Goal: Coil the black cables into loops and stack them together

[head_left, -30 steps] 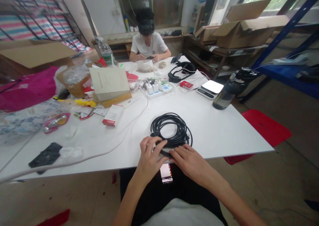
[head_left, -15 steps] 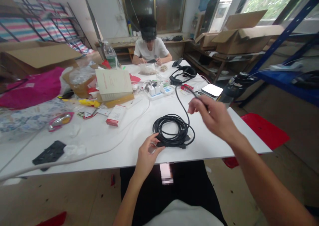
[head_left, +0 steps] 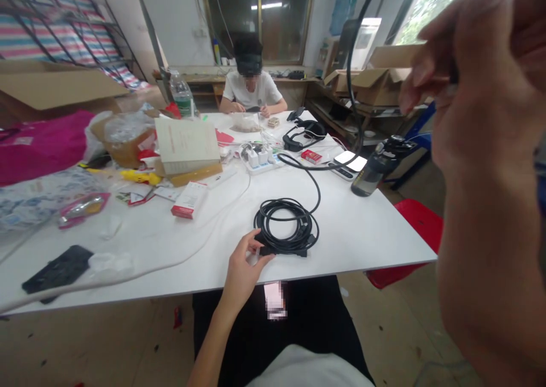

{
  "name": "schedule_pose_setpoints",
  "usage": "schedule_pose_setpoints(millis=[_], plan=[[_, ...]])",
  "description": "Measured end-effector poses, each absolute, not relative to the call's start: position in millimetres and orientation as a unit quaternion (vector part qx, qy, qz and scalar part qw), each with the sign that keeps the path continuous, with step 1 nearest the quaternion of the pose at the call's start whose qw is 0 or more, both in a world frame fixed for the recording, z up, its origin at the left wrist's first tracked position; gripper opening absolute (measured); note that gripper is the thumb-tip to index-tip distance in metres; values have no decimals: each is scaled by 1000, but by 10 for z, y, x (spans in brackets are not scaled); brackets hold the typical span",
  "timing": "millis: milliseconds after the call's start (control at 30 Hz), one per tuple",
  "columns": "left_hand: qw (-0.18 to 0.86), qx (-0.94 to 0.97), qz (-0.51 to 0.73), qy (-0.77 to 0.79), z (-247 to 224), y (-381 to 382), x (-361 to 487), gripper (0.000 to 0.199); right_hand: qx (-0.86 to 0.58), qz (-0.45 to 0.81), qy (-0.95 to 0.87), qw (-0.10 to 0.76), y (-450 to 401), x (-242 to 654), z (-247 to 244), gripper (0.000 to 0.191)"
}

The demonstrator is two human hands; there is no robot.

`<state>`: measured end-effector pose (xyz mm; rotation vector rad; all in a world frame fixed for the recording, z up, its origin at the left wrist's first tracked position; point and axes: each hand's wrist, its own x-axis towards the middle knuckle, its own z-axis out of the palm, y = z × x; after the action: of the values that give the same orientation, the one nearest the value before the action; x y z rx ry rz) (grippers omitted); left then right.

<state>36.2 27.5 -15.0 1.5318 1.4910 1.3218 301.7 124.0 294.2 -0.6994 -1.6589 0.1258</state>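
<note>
A coiled black cable (head_left: 285, 245) lies on the white table (head_left: 336, 227) near its front edge. My left hand (head_left: 244, 262) grips the coil's lower left side between thumb and fingers. High at the right, close to the camera and blurred, my right hand (head_left: 473, 62) has its fingers curled. From the coil a loose length of the cable runs over the table and rises in a big loop past the top of the view, beside my right hand. What lies within those fingers is hidden.
Beyond the coil are a white power strip (head_left: 264, 162), a black headset (head_left: 305, 135) and a dark bottle (head_left: 377, 165). Boxes and bags crowd the left, with a white box (head_left: 190, 199) nearer. Across the table sits a person (head_left: 255, 88). A red stool (head_left: 420, 222) stands right.
My right hand has moved up, right and closer to the camera, and the loose cable now rises in a larger loop. My left hand stays at the coil. The view has shifted slightly.
</note>
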Motion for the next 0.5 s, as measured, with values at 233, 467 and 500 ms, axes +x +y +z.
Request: schedule_pose_setpoints(millis=[233,467,500], plan=[[299,572,504,574,-207,307,373,83,-289,96,-919,251,957,2926,1662,26],[227,652,458,560,-133,302,387,77,-301,123,-936,131,673,2925,492,37],[212,662,452,559,-121,294,392,75,-309,125,-932,141,657,2957,467,38]])
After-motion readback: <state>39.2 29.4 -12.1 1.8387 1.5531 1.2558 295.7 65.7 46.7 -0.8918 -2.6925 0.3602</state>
